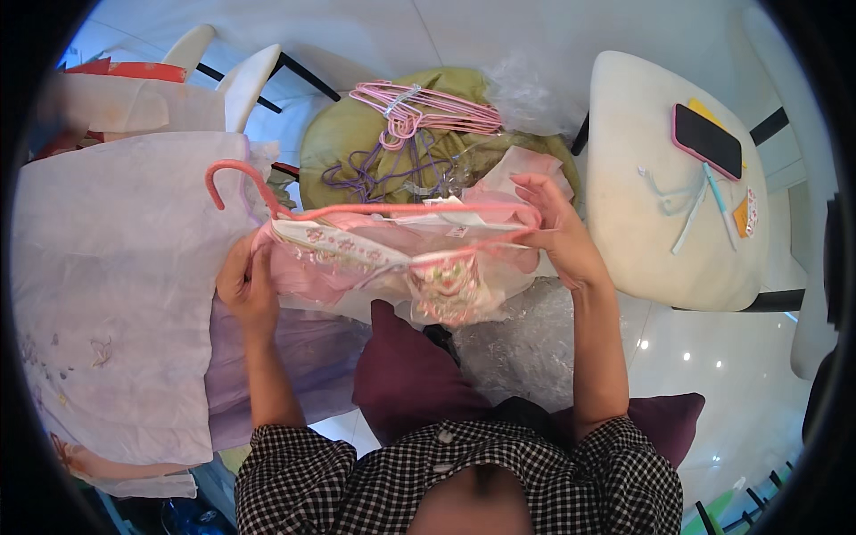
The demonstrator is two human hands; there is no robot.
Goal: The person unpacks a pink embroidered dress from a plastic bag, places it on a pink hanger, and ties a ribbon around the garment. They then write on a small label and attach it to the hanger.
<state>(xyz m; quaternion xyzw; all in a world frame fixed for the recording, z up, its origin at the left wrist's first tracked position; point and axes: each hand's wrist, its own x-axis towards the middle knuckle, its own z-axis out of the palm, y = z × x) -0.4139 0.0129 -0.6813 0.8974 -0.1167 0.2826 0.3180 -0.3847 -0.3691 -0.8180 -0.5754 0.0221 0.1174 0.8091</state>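
Before me a pink clothes hanger (401,211) lies sideways across the view, its hook to the left. On it hangs a sheer pink garment (317,267) with a white embroidered collar band and a beaded, floral-patterned part. My left hand (249,281) pinches the garment's pink cloth close to the hanger's neck. At the far end, my right hand (558,231) holds the hanger's right end between thumb and fingers, some fingers spread. A white label shows inside the neckline. The garment's lower part is partly hidden behind the embroidered front.
Pink wire hangers (435,114), bundled, and purple hangers (394,167) rest on a green cloth-covered seat (321,144). Pale lilac fabric (120,267) spreads at left. Clear plastic (515,341) lies below the garment. A white chair (622,200) at right bears a phone (707,142) and a light-blue pen (719,197).
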